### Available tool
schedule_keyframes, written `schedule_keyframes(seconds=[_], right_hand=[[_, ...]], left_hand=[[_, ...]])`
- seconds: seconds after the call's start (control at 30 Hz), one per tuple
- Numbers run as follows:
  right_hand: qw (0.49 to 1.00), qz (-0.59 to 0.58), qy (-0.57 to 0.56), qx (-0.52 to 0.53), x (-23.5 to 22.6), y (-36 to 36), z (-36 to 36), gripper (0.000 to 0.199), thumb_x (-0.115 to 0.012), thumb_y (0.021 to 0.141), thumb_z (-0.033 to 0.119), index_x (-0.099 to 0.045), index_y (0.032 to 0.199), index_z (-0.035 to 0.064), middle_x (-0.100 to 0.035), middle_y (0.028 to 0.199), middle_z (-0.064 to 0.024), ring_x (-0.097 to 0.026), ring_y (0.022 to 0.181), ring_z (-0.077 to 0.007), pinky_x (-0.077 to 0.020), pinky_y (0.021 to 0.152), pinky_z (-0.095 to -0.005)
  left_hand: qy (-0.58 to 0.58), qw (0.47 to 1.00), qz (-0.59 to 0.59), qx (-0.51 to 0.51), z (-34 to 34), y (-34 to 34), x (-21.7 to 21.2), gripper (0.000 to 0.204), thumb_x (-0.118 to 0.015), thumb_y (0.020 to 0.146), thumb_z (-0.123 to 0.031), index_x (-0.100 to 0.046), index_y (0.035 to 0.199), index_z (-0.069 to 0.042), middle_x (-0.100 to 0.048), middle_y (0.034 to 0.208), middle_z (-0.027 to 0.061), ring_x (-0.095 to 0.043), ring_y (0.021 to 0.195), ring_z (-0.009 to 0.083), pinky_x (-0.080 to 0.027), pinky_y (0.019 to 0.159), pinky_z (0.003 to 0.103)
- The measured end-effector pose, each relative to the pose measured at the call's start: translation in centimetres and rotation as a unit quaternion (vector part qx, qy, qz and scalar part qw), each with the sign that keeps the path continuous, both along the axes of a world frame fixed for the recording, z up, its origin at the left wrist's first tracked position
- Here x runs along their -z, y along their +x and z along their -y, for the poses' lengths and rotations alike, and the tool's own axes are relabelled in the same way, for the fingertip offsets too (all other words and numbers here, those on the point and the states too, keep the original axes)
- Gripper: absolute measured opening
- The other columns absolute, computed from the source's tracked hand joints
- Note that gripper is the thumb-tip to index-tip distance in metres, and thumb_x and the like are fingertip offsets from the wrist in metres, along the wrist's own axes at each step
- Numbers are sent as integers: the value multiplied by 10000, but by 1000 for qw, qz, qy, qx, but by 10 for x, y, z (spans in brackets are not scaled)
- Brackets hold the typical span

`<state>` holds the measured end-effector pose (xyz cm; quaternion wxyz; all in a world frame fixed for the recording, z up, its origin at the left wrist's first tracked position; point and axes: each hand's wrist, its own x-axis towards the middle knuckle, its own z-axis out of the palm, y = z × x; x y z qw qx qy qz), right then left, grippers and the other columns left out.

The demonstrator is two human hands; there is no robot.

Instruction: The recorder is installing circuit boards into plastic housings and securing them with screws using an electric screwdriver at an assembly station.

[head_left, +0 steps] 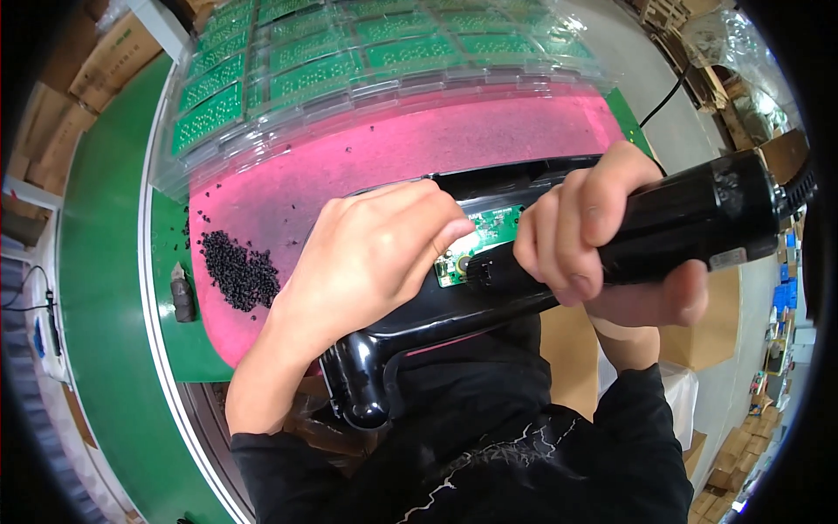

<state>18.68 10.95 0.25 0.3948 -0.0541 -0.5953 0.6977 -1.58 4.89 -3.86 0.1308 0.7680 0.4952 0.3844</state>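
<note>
Black driver [698, 208]: within right fingers; bit hard to see.
Right hand [587, 229]: fingers wrapped around driver.
Left hand [371, 249]: fingers curled, tips obscured; pinching, cannot tell.
Green circuit board [499, 225]: between both hands' fingers, partly covered.

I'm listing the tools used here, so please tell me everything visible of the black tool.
The black tool is a thick cylinder, apparently plastic, with a slightly glossy surface, a small pale label and a ribbed cable at its back end. The right hand grips its front part. It slants leftward, its narrower, ridged nose at the green board; contact there is unclear.
</note>
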Motion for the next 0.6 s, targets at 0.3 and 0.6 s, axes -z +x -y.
schedule_keyframes(seconds=[0.3,0.6], right_hand=[[995,98,-14,-11,-5,-17,6,586,-756,784,598,-507,927,86,-516,605,31,-460,466,-88,-357,476,-230],[993,106,-33,-27,-6,-21,7,599,-794,755,556,-504,925,61,-507,622,2,-453,475,-107,-339,455,-246]], left_hand=[[-24,997,-40,-64,3,-1,-3,138,-641,882,-115,-588,820,-4,-578,753,159,-592,711,389,-478,607,444],[-35,996,-60,-46,2,-9,5,105,-671,831,-118,-629,859,-26,-621,828,116,-622,811,345,-506,664,443]])
